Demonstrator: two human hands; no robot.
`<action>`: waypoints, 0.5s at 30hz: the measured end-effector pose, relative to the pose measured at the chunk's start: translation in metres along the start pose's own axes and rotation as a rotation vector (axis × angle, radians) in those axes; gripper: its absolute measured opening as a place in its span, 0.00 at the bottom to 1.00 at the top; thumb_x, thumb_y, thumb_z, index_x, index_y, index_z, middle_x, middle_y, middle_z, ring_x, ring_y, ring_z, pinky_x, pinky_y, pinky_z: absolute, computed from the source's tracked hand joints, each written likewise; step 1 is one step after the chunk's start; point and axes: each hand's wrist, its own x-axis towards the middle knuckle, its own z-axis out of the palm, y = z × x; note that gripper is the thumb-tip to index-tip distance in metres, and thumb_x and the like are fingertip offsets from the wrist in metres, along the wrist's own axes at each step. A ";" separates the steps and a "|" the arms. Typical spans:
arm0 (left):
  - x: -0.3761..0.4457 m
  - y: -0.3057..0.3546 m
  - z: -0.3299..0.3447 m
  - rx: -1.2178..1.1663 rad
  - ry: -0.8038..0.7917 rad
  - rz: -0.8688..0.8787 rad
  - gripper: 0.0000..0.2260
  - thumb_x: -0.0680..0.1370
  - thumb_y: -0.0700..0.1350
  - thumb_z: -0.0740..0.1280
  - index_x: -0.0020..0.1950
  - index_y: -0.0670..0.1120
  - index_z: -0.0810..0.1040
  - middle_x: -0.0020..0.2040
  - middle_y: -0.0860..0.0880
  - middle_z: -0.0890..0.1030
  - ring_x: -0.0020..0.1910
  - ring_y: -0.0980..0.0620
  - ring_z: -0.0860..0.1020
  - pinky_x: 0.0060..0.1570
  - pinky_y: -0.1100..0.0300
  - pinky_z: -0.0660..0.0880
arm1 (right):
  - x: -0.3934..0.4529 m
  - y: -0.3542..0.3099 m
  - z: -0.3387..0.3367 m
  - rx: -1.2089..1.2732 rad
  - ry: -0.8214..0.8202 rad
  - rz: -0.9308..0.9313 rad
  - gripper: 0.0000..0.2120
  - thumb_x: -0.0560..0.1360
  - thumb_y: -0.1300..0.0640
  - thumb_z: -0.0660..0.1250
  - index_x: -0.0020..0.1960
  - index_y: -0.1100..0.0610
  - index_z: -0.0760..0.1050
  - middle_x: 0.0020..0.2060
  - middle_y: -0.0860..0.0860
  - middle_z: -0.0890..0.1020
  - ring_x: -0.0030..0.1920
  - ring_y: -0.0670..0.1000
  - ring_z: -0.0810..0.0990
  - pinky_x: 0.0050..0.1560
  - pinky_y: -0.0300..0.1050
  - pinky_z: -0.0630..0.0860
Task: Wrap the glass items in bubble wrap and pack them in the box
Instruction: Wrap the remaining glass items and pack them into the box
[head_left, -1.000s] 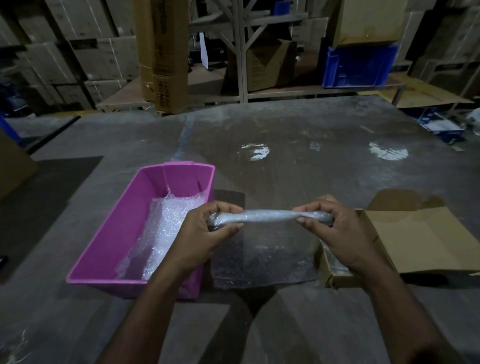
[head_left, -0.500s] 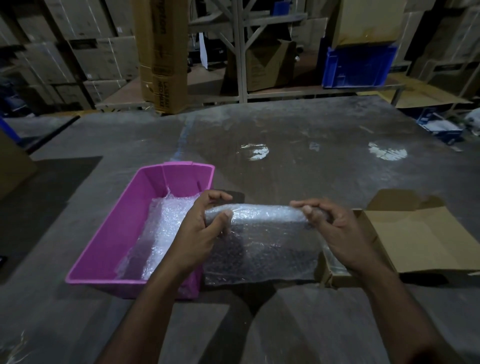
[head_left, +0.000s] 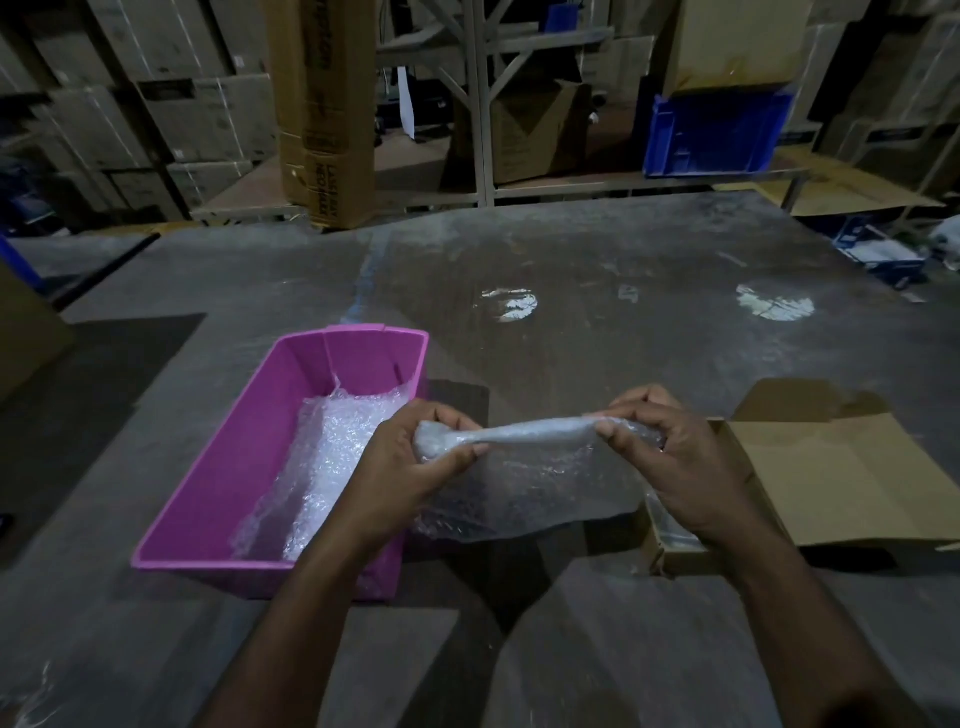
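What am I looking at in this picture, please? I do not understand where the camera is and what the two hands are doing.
The camera is worn on a person's head and looks forward and down, so you see the person's own arms. There is no machine here. The left hand and the right hand each grip one end of a long bundle rolled in bubble wrap, held above a grey table; a loose flap of wrap hangs below it. What is inside cannot be seen. On the left stands a pink plastic bin with more bubble wrap in it. On the right lies an open cardboard box.
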 end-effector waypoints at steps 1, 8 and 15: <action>0.001 -0.001 -0.001 0.043 0.028 0.026 0.11 0.71 0.51 0.80 0.45 0.49 0.81 0.49 0.49 0.83 0.47 0.54 0.80 0.49 0.57 0.76 | -0.001 -0.001 0.000 0.015 0.001 -0.002 0.14 0.74 0.44 0.67 0.54 0.48 0.84 0.50 0.43 0.81 0.53 0.41 0.79 0.49 0.32 0.75; 0.000 0.003 -0.003 0.004 -0.010 0.017 0.10 0.74 0.49 0.78 0.43 0.47 0.80 0.38 0.51 0.80 0.37 0.54 0.74 0.39 0.57 0.71 | -0.001 0.007 0.002 0.107 0.004 -0.027 0.14 0.82 0.59 0.63 0.58 0.44 0.82 0.58 0.40 0.82 0.61 0.41 0.78 0.53 0.37 0.75; 0.000 0.006 -0.001 0.007 0.024 0.025 0.06 0.81 0.41 0.69 0.52 0.51 0.84 0.51 0.54 0.85 0.53 0.55 0.81 0.53 0.54 0.76 | -0.004 0.002 -0.002 0.038 -0.096 -0.090 0.16 0.68 0.52 0.78 0.56 0.46 0.83 0.60 0.45 0.78 0.64 0.43 0.76 0.62 0.37 0.74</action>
